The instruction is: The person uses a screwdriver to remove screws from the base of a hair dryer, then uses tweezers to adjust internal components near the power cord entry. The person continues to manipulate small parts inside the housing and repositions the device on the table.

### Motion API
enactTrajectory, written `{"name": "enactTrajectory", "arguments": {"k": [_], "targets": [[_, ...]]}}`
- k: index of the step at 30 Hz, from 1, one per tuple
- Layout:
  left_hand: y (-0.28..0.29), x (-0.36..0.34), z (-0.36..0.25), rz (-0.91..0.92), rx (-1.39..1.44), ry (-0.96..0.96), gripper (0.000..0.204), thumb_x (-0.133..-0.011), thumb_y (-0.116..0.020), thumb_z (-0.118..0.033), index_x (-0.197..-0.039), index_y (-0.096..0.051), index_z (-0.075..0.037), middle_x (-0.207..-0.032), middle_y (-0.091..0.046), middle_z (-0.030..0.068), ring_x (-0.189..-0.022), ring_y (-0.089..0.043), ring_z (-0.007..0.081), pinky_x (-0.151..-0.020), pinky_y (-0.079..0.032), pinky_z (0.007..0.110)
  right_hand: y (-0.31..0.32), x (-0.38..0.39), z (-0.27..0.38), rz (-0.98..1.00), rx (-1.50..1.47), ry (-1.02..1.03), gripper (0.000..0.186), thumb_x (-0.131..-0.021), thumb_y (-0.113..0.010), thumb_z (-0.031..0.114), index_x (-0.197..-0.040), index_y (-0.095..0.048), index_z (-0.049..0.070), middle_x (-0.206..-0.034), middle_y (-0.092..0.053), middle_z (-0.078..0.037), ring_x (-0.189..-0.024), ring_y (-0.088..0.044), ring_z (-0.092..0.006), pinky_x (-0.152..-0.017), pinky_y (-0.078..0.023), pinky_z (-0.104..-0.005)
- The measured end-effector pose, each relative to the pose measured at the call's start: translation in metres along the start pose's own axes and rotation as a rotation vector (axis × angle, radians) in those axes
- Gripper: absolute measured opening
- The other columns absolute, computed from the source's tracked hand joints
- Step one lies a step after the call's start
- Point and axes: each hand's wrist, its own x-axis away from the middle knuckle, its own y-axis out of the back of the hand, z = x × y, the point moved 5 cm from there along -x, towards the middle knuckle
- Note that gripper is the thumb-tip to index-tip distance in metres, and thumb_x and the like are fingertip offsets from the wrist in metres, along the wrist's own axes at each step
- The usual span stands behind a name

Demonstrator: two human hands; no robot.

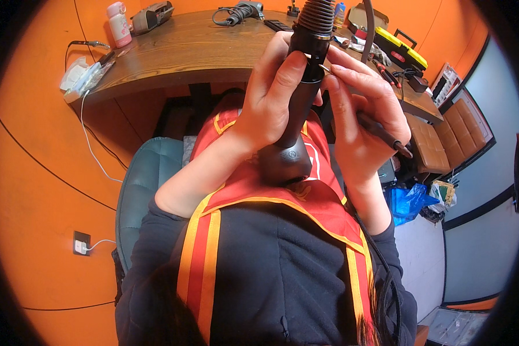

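A long black tube-shaped appliance (299, 109) with a ribbed upper end and a rounded, wider lower end stands nearly upright over my lap. My left hand (268, 95) is wrapped round its upper part from the left, thumb across the front. A gap shows in the body there, between the ribbed section (316, 20) and the tube below. At that gap, my right hand (366, 95) pinches a small thin light-coloured piece (325, 68) between thumb and fingertips; its kind is too small to tell. A slim dark tool (379, 130) also lies across the right palm, its pointed end outward.
Ahead is a brown wooden desk (173, 49) bearing a white-and-pink bottle (119, 26), a grey corded tool (242, 12), and a black-and-yellow toolbox (406, 49). A white cable (89, 138) hangs at the left. A blue bag (409, 203) lies at the right, near a brown chair (452, 135).
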Motion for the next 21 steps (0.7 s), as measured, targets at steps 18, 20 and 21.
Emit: {"name": "enactTrajectory", "arguments": {"k": [18, 20, 21], "targets": [[-0.004, 0.000, -0.003, -0.021, -0.060, 0.005, 0.029, -0.098, -0.041, -0.032, -0.106, -0.045, -0.005, -0.079, -0.057, 0.0048, -0.063, -0.055, 0.0077, -0.057, -0.045, 0.021, 0.000, -0.009, 0.016, -0.011, 0.244, 0.157, 0.013, -0.074, -0.071, -0.004, -0.085, -0.067, 0.001, -0.099, -0.068, -0.013, -0.057, -0.049, -0.0040, -0.049, -0.036, -0.0156], [-0.005, 0.000, -0.004, -0.025, -0.072, -0.002, 0.028, -0.098, -0.041, -0.032, -0.105, -0.046, -0.005, -0.079, -0.056, 0.0046, -0.062, -0.055, 0.0075, -0.057, -0.045, 0.021, -0.001, -0.009, 0.018, -0.010, 0.282, 0.160, 0.011, -0.076, -0.070, -0.004, -0.085, -0.066, 0.002, -0.102, -0.068, -0.010, -0.049, -0.040, 0.0026, -0.044, -0.028, -0.0124], [-0.005, 0.000, -0.004, -0.028, -0.081, -0.008, 0.028, -0.098, -0.041, -0.031, -0.105, -0.046, -0.005, -0.079, -0.056, 0.0046, -0.062, -0.054, 0.0074, -0.057, -0.045, 0.021, -0.001, -0.008, 0.019, -0.004, 0.307, 0.161, 0.012, -0.076, -0.070, -0.004, -0.085, -0.066, 0.002, -0.101, -0.069, -0.010, -0.049, -0.040, 0.0023, -0.044, -0.028, -0.0124]]}}
